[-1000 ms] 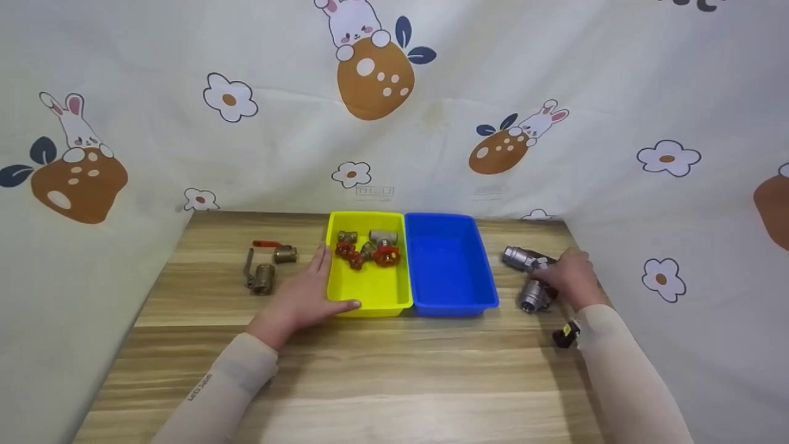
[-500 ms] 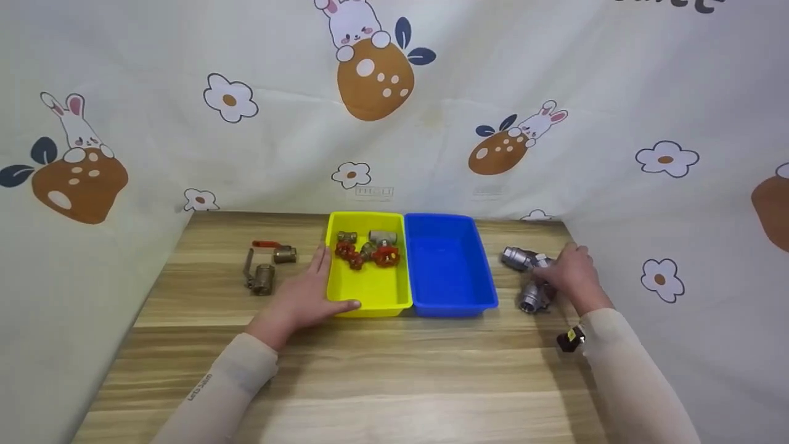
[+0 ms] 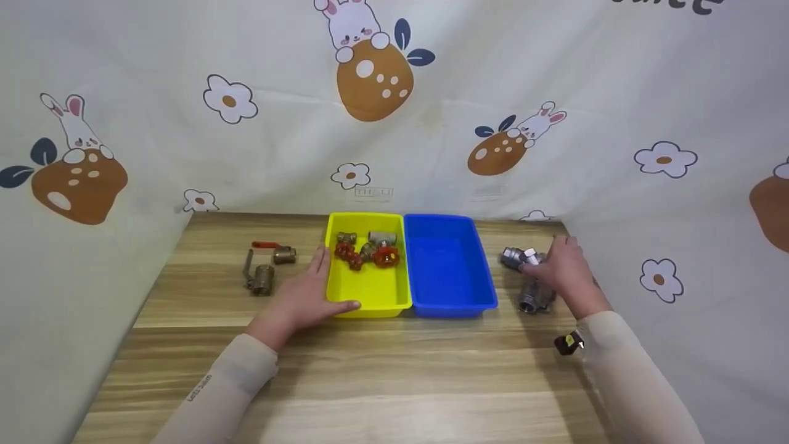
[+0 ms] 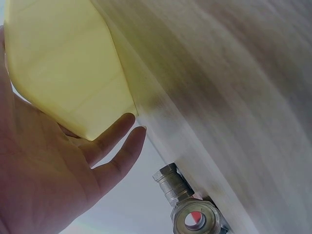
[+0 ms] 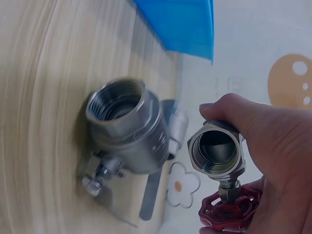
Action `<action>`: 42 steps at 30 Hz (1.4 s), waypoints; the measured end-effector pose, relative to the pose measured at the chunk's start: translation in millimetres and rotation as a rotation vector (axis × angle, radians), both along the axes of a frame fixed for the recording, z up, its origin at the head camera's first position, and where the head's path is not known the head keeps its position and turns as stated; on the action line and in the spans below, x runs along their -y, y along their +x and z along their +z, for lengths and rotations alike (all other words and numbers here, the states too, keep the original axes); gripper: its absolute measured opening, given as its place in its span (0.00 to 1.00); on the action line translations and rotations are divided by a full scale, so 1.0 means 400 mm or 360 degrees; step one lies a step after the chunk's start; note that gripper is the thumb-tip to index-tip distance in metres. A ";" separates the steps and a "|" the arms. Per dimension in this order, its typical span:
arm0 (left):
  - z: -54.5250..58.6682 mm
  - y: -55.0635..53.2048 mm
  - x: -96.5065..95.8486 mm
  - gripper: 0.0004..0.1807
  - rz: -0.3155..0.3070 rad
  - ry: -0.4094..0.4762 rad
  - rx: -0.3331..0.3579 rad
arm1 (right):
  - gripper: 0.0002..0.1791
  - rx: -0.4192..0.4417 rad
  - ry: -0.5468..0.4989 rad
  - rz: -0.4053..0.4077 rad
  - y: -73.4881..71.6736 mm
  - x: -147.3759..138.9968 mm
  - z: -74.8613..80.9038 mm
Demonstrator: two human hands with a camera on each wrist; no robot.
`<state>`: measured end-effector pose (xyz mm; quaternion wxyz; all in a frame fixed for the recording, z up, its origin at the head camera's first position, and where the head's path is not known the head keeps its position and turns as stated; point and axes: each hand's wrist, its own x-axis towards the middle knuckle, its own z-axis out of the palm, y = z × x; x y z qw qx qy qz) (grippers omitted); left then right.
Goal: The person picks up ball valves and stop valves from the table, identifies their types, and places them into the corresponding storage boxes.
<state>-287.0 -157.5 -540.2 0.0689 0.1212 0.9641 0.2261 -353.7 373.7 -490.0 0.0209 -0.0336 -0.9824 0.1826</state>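
Observation:
My left hand (image 3: 299, 302) rests against the left side of the yellow bin (image 3: 370, 302), its thumb over the front rim. In the left wrist view its fingers (image 4: 114, 139) touch the bin's outer wall without curling round it. At the right, my right hand (image 3: 570, 271) holds a silver gate valve (image 5: 217, 151) with a red handwheel (image 5: 229, 209), just above the other valves. Below it on the table lie steel ball valves, one (image 5: 129, 126) large in the right wrist view and another (image 3: 511, 257) farther back. The hand partly hides them.
Several valves with red handwheels (image 3: 386, 256) lie in the yellow bin. A blue bin (image 3: 450, 265) stands against its right side. Two brass lever valves, one (image 3: 264, 280) nearer and one (image 3: 285, 254) with a red lever, lie left of my left hand. A printed curtain (image 3: 277, 154) hangs behind.
My right hand has risen slightly and moved a little left, lifting the gate valve from among the ball valves. The left hand has stayed at the yellow bin.

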 end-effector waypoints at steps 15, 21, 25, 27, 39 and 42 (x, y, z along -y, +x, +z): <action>0.005 0.003 -0.002 0.76 0.0000 -0.0014 -0.0018 | 0.55 -0.0125 0.0057 0.0098 0.023 0.090 0.026; 0.005 0.003 -0.001 0.75 0.0004 -0.0012 -0.0017 | 0.53 -0.0184 -0.0008 0.0116 0.033 0.117 0.026; 0.003 0.003 -0.001 0.76 0.0007 -0.0007 -0.0006 | 0.56 -0.0218 -0.0048 0.0125 0.036 0.132 0.027; 0.003 0.002 0.000 0.76 0.0009 -0.0004 0.0001 | 0.57 -0.0236 -0.0064 0.0136 0.037 0.139 0.027; 0.001 -0.001 0.001 0.75 0.0007 0.0012 0.0028 | 0.61 -0.0238 -0.0029 0.0314 0.052 0.176 0.036; 0.000 -0.001 0.001 0.75 0.0014 0.0011 0.0027 | 0.60 -0.0255 -0.0032 0.0338 0.055 0.188 0.035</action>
